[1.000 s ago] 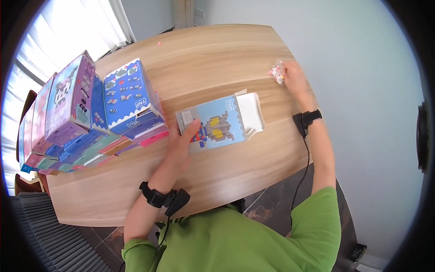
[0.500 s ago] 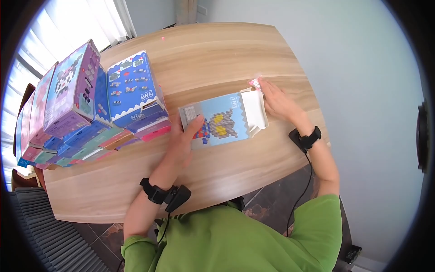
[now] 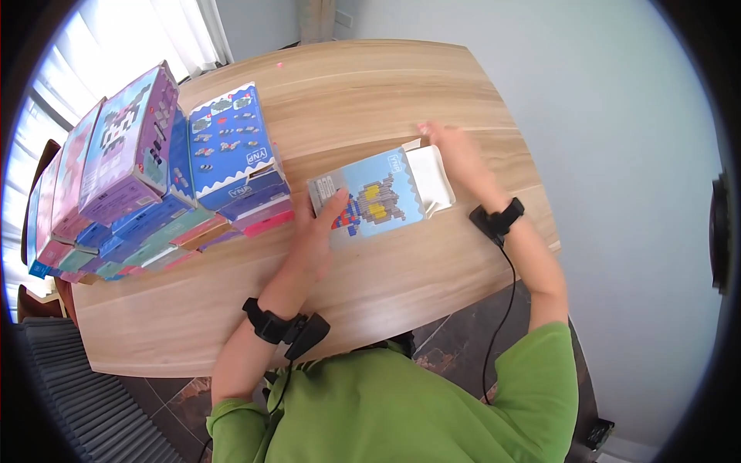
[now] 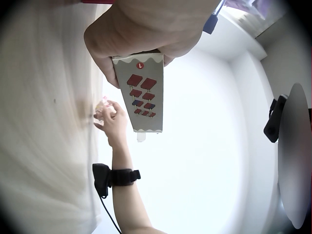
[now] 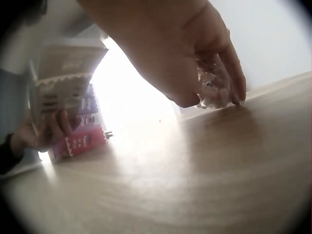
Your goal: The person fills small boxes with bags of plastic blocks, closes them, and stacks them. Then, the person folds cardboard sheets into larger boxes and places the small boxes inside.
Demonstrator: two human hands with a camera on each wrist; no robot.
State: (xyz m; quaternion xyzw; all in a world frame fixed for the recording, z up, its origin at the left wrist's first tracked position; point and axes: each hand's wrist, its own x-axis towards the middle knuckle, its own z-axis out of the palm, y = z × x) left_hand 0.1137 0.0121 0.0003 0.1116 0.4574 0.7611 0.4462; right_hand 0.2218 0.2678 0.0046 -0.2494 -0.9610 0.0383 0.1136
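A light-blue box with a pixel figure on its face is gripped at its lower left end by my left hand, thumb on top. Its flap end stands open toward the right, showing white inside. In the left wrist view the box's narrow side shows red block pictures. Just beyond the open end, my right hand holds a small clear bag of pink and white pieces, mostly hidden from above. The right wrist view shows the bag between thumb and fingers, close to the tabletop.
Stacked coloured boxes stand at the left of the wooden table, with a blue box on the nearer pile. A tiny pink piece lies near the far edge. A wall borders the right side.
My right hand has come left with the bag, from the table's right edge to beside the box's open end. My left hand still grips the box, which has shifted slightly.
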